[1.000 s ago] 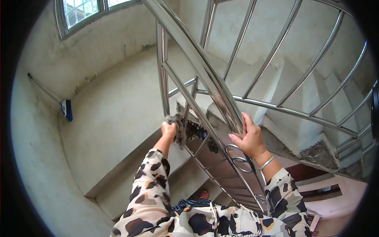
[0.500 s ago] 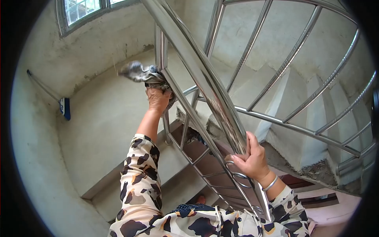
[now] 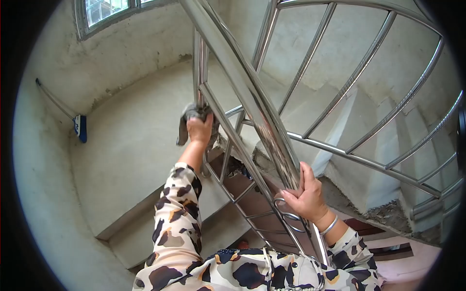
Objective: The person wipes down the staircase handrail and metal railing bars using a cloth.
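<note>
My left hand (image 3: 198, 128) is closed around a grey cloth (image 3: 195, 112), which wraps against the upright metal post (image 3: 199, 63) of the stair railing. Part of the cloth hangs down on the left of the hand. On the right, my right hand (image 3: 309, 196) grips the thick shiny handrail (image 3: 252, 102) near its lower end, the thumb on the near side and the fingers over the far side. A silver bangle (image 3: 331, 224) circles that wrist. Thinner steel bars (image 3: 238, 145) run beneath the handrail between my two hands.
Concrete stairs (image 3: 374, 145) curve away behind the railing on the right. A pale landing (image 3: 121, 160) spreads at left, its step edge dropping toward me. A blue-and-white broom (image 3: 80, 128) leans at the left wall. A window (image 3: 104, 10) sits at the top left.
My left hand has moved slightly down and right, and the cloth's loose end, earlier flung out to the left, now hangs beside the post. My right hand keeps its place on the handrail.
</note>
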A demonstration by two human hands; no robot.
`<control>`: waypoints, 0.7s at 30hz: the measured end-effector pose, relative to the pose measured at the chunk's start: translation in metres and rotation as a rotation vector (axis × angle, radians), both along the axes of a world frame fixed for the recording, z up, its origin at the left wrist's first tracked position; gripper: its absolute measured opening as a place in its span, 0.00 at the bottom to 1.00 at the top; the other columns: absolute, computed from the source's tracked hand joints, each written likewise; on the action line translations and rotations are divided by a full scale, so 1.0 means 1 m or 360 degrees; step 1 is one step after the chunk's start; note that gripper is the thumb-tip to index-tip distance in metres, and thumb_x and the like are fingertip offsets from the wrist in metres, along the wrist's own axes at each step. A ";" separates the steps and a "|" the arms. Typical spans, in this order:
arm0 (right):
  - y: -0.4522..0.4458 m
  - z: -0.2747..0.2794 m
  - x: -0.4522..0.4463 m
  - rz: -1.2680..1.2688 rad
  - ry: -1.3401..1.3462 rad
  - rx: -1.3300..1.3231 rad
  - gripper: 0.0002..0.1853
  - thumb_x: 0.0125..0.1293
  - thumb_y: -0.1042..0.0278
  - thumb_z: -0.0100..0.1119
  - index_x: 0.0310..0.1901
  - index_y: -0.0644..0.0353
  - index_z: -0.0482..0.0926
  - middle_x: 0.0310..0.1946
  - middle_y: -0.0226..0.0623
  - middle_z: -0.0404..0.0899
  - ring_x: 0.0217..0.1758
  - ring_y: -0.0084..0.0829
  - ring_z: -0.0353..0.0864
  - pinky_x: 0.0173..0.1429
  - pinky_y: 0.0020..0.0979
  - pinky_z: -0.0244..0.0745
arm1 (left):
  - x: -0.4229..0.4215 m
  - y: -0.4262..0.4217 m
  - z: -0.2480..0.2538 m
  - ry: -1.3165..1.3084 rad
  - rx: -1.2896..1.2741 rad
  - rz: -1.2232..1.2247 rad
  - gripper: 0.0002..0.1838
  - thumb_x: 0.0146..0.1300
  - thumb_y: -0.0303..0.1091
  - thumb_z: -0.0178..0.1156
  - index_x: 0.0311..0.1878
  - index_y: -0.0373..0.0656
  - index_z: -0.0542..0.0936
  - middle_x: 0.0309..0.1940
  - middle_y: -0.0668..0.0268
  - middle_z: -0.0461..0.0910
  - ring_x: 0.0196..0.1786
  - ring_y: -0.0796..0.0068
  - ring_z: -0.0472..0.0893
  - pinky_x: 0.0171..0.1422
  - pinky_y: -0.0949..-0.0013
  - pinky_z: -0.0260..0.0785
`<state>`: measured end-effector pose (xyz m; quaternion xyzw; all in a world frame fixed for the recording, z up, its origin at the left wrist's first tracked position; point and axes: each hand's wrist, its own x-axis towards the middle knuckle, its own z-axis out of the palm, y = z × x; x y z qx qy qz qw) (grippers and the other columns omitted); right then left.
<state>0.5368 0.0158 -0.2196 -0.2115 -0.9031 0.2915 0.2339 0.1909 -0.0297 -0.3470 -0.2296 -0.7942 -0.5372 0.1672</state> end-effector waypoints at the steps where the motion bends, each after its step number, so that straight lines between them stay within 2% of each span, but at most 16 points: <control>1: 0.000 -0.003 0.000 0.0008 0.0028 -0.0004 0.36 0.44 0.69 0.65 0.54 0.70 0.58 0.38 0.56 0.74 0.39 0.49 0.78 0.42 0.33 0.74 | -0.007 -0.002 0.017 0.0164 -0.0125 0.0046 0.13 0.48 0.39 0.61 0.30 0.36 0.78 0.26 0.52 0.78 0.32 0.49 0.76 0.41 0.59 0.67; 3: 0.001 -0.005 0.001 0.0033 0.0061 0.0001 0.36 0.44 0.69 0.65 0.54 0.70 0.58 0.39 0.57 0.74 0.40 0.50 0.77 0.43 0.33 0.74 | -0.024 0.000 0.044 0.0428 -0.0228 -0.0018 0.14 0.49 0.40 0.61 0.28 0.36 0.78 0.27 0.51 0.77 0.32 0.49 0.76 0.38 0.58 0.66; 4: 0.001 -0.004 0.001 0.0013 0.0026 0.0063 0.36 0.44 0.69 0.65 0.54 0.71 0.58 0.40 0.57 0.74 0.40 0.51 0.77 0.43 0.33 0.74 | -0.026 0.001 0.049 0.0418 -0.0241 -0.0018 0.14 0.49 0.40 0.61 0.28 0.36 0.78 0.27 0.51 0.77 0.32 0.49 0.76 0.38 0.58 0.66; 6: 0.002 -0.005 0.001 0.0017 0.0016 0.0113 0.37 0.44 0.70 0.65 0.55 0.72 0.58 0.41 0.59 0.74 0.41 0.51 0.77 0.44 0.32 0.73 | -0.027 0.005 0.053 0.0587 0.0142 -0.0015 0.15 0.49 0.41 0.61 0.28 0.36 0.78 0.27 0.51 0.77 0.32 0.50 0.76 0.38 0.60 0.67; 7: 0.001 -0.004 0.000 0.0013 0.0005 0.0105 0.37 0.44 0.70 0.65 0.55 0.72 0.58 0.41 0.59 0.74 0.41 0.51 0.77 0.44 0.32 0.73 | -0.022 0.007 0.050 0.0576 0.0136 -0.0020 0.15 0.49 0.41 0.61 0.28 0.36 0.78 0.27 0.51 0.77 0.32 0.50 0.76 0.38 0.60 0.67; 9: -0.003 -0.001 0.000 -0.0038 -0.0014 0.0010 0.37 0.43 0.71 0.66 0.54 0.73 0.58 0.40 0.58 0.74 0.40 0.50 0.78 0.43 0.31 0.73 | -0.007 0.011 0.038 0.0030 0.0437 -0.0023 0.17 0.45 0.44 0.63 0.30 0.39 0.77 0.27 0.54 0.77 0.34 0.50 0.75 0.39 0.59 0.67; 11: -0.001 -0.002 0.000 0.0007 0.0010 0.0048 0.37 0.43 0.71 0.66 0.54 0.73 0.58 0.40 0.58 0.74 0.40 0.49 0.78 0.43 0.31 0.73 | -0.016 0.025 -0.015 0.0116 0.0524 0.0117 0.21 0.44 0.46 0.65 0.33 0.38 0.76 0.29 0.53 0.77 0.33 0.50 0.75 0.40 0.60 0.67; 13: 0.003 -0.004 -0.001 0.0061 0.0042 0.0107 0.37 0.43 0.71 0.67 0.54 0.73 0.58 0.39 0.58 0.74 0.39 0.48 0.78 0.43 0.31 0.73 | -0.001 0.022 -0.047 -0.0248 0.0376 0.0264 0.22 0.44 0.45 0.67 0.35 0.37 0.76 0.29 0.55 0.78 0.33 0.53 0.77 0.40 0.62 0.68; 15: 0.006 -0.009 0.001 0.0063 0.0086 0.0059 0.38 0.42 0.70 0.68 0.54 0.73 0.58 0.37 0.57 0.75 0.37 0.46 0.78 0.42 0.30 0.73 | 0.008 0.017 -0.062 -0.0527 0.0399 0.0194 0.25 0.40 0.46 0.68 0.37 0.35 0.77 0.31 0.54 0.79 0.35 0.60 0.78 0.43 0.66 0.68; 17: 0.006 -0.002 -0.002 0.0119 0.0056 0.0179 0.38 0.42 0.70 0.68 0.54 0.73 0.58 0.36 0.56 0.75 0.34 0.44 0.79 0.40 0.30 0.73 | 0.003 0.017 -0.087 -0.0500 0.0532 0.0142 0.26 0.40 0.47 0.68 0.38 0.37 0.77 0.30 0.57 0.79 0.34 0.64 0.78 0.44 0.66 0.68; 19: 0.005 -0.001 0.002 0.0065 -0.0103 -0.0031 0.39 0.43 0.74 0.64 0.58 0.73 0.55 0.43 0.50 0.76 0.42 0.33 0.78 0.45 0.27 0.72 | 0.003 0.014 -0.104 -0.0578 0.0387 0.0124 0.27 0.40 0.48 0.68 0.39 0.37 0.76 0.30 0.59 0.79 0.34 0.66 0.77 0.44 0.66 0.68; 20: 0.008 -0.006 0.000 0.0095 0.0008 0.0074 0.40 0.41 0.70 0.69 0.54 0.73 0.57 0.32 0.52 0.75 0.29 0.40 0.79 0.34 0.29 0.73 | 0.001 0.014 -0.120 -0.0656 0.0309 0.0117 0.28 0.40 0.48 0.69 0.39 0.37 0.76 0.31 0.60 0.79 0.34 0.67 0.78 0.44 0.66 0.68; 21: 0.010 -0.006 0.000 0.0106 -0.0005 0.0091 0.40 0.41 0.70 0.69 0.54 0.73 0.57 0.32 0.52 0.75 0.29 0.40 0.79 0.34 0.29 0.73 | 0.005 0.011 -0.125 -0.0638 0.0303 0.0117 0.27 0.40 0.48 0.69 0.39 0.37 0.76 0.31 0.61 0.78 0.34 0.69 0.77 0.44 0.67 0.68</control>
